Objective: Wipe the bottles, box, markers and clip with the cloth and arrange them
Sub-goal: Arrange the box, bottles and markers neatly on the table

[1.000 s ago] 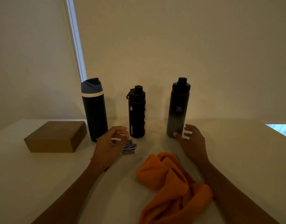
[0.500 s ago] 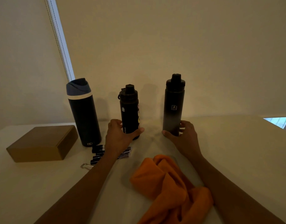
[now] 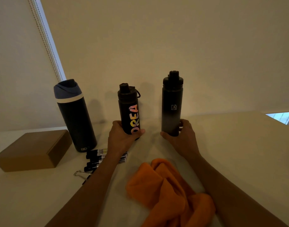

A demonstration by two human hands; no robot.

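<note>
Our left hand (image 3: 122,137) curls its fingers low round the lettered bottle (image 3: 130,110), our right hand (image 3: 181,138) round the gradient bottle (image 3: 172,102), both upright on the table (image 3: 238,145). They look rigid and slippery; low grips suit.

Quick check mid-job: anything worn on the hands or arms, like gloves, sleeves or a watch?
Nothing worn shows. The left hand and right hand are ungloved, with no rings or watch visible. The left forearm and right forearm are sleeveless down to the picture's edge.

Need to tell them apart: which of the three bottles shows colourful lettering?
The middle bottle, the shortest, gripped by the left hand. The blue-lidded bottle and the tall bottle in the right hand show only small logos.
</note>
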